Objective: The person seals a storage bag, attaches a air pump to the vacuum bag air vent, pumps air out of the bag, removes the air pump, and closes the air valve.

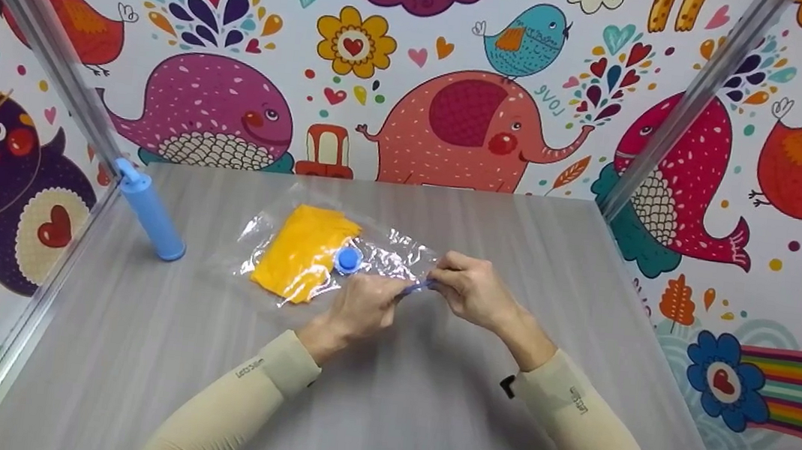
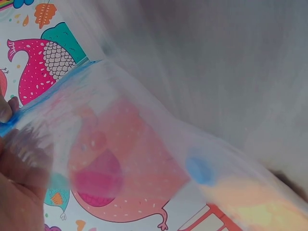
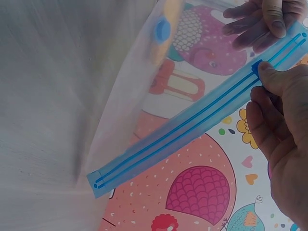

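A clear plastic vacuum storage bag [image 1: 390, 245] lies on the table with folded yellow cloth [image 1: 300, 251] inside. Its round blue valve [image 1: 348, 259] sits beside the cloth. At the bag's right end, my left hand [image 1: 364, 304] grips the blue-edged opening. Close by, my right hand [image 1: 469, 287] pinches the same edge. The right wrist view shows the blue zip strip [image 3: 178, 127] stretched diagonally, with the right thumb and forefinger pinching a small dark blue slider [image 3: 256, 67] near its upper end. The left hand's fingers [image 3: 276, 24] hold the strip's end there.
A light blue hand pump [image 1: 154, 216] stands at the table's left side. The grey wood-look table [image 1: 379, 419] is bounded by walls printed with cartoon animals [image 1: 457, 133]. Metal posts [image 1: 685, 114] rise at the back corners.
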Demonstrator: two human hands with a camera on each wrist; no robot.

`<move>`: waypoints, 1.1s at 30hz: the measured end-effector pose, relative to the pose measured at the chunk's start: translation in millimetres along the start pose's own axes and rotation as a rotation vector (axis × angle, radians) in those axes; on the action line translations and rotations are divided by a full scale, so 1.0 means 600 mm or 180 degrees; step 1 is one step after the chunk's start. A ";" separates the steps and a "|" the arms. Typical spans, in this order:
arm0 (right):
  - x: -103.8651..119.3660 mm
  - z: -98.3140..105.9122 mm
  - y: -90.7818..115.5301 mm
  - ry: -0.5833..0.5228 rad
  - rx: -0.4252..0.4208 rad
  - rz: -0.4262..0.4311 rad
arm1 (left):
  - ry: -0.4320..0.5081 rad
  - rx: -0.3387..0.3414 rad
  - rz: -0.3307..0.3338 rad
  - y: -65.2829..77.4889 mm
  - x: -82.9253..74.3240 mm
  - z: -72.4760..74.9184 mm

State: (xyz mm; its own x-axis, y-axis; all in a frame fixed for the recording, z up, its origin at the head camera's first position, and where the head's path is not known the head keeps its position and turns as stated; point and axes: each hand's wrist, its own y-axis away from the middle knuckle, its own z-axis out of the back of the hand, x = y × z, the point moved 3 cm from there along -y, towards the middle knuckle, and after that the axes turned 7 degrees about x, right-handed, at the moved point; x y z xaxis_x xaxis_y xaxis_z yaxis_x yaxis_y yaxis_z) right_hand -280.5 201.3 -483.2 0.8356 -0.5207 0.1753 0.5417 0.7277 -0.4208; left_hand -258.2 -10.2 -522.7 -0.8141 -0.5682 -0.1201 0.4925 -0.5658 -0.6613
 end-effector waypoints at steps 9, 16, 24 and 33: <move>-0.003 -0.001 0.000 0.0009 0.0012 -0.0022 | -0.0060 -0.0035 0.0000 0.002 0.000 0.000; -0.003 0.000 0.003 0.0177 -0.0059 0.0125 | -0.0167 -0.0093 -0.0077 0.003 -0.002 0.003; -0.005 0.002 0.002 0.0126 -0.0075 0.0150 | -0.0132 -0.0015 -0.0051 0.001 -0.002 0.006; -0.006 0.004 0.002 0.0129 -0.0147 0.0260 | -0.0120 -0.0050 -0.0039 -0.001 -0.003 0.007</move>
State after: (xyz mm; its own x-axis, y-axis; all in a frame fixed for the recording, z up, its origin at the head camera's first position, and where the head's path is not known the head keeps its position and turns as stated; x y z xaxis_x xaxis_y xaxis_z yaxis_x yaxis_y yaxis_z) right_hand -282.7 205.3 -482.0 0.8718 -0.4788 0.1031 0.4664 0.7475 -0.4729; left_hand -255.5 -11.3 -519.1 -0.8077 -0.5836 -0.0840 0.4773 -0.5637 -0.6741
